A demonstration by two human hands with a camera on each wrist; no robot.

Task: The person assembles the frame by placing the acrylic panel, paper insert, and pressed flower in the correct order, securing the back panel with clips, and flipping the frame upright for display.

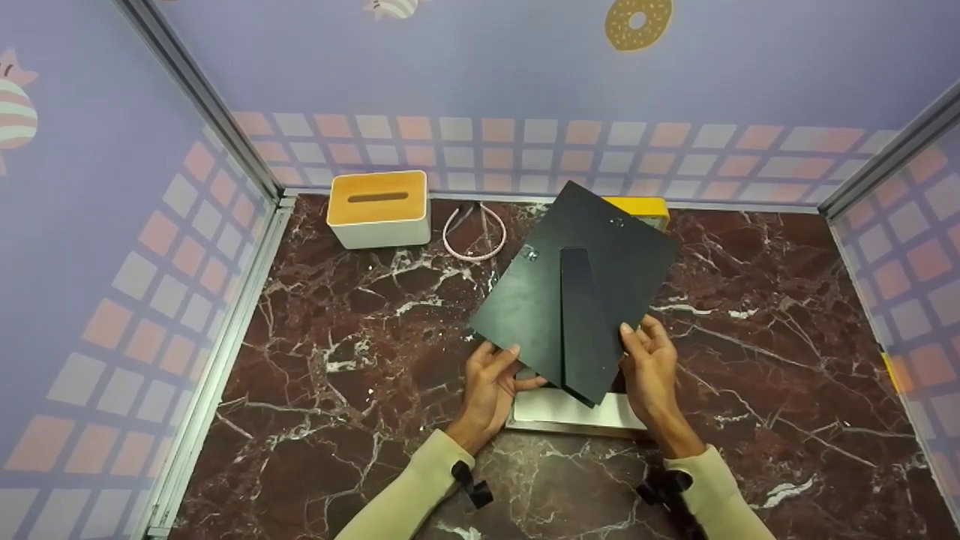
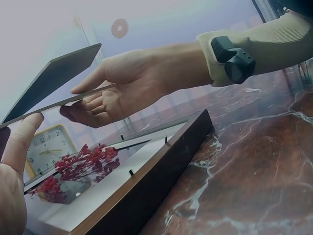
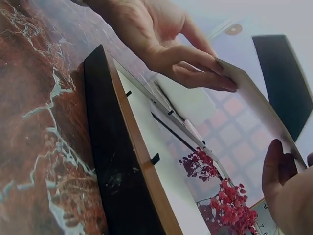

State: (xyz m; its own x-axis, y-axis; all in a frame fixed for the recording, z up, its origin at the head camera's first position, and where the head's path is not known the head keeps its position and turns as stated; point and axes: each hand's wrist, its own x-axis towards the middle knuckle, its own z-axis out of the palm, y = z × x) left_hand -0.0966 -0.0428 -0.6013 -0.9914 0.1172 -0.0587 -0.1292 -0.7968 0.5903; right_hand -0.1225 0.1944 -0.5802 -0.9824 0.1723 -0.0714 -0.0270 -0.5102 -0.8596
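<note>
A black backing board (image 1: pixel 517 300) with a fold-out stand leg (image 1: pixel 581 322) is held tilted in both hands. My left hand (image 1: pixel 487 382) pinches its lower left edge, thumb on the black face. On the right edge, my right hand (image 1: pixel 651 367) grips near the lower corner, thumb also on top. Beneath the board lies a deep picture frame (image 2: pixel 171 171), dark outside with a brown edge and small black tabs round its opening. Its pale inside shows in both wrist views; in the head view the board covers most of it. Red flowers (image 3: pixel 227 200) overlap the opening.
At the back left stands a white tissue box (image 1: pixel 382 234) with an orange lid. A pink headband (image 1: pixel 475 257) lies beside it. Behind the board, a yellow-rimmed clock (image 2: pixel 51 149) is partly hidden. Panel walls enclose the marble-patterned table (image 1: pixel 337 420).
</note>
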